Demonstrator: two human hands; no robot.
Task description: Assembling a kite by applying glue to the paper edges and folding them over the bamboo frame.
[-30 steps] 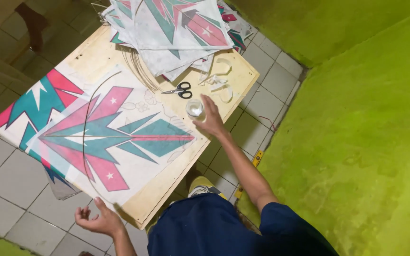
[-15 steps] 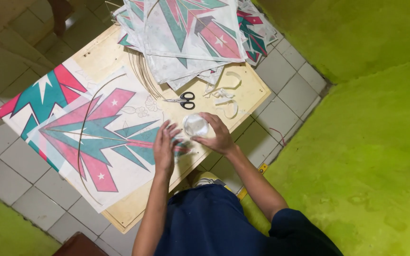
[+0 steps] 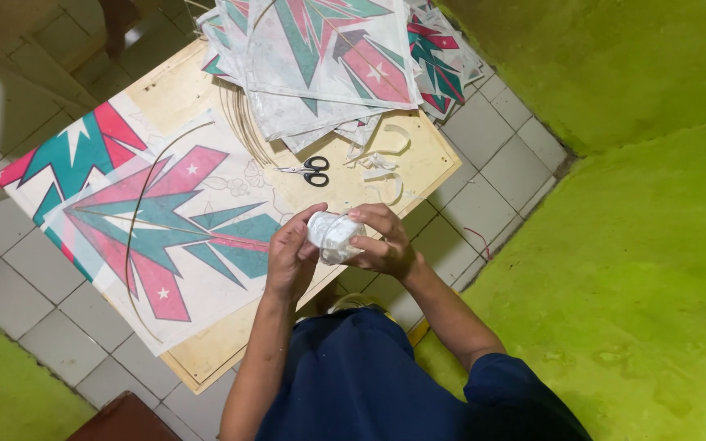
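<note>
My right hand [image 3: 383, 243] grips a small clear round container [image 3: 332, 236] above the near edge of a low wooden board [image 3: 394, 155]. My left hand [image 3: 292, 260] touches the container's left side with its fingertips. A paper kite sheet [image 3: 157, 237] with pink and teal shapes and a thin curved bamboo stick [image 3: 136, 216] lies on the board to the left of my hands. Black-handled scissors [image 3: 308, 171] lie on the board just beyond my hands.
A stack of printed kite sheets [image 3: 328, 57] covers the board's far end. White paper scraps [image 3: 382, 159] lie beside the scissors. The grey tiled floor [image 3: 18, 286] surrounds the board, with green walls [image 3: 647, 245] on the right.
My left hand came up from beside my lap to the container. My right hand lifted the container off the board and drew it closer to me.
</note>
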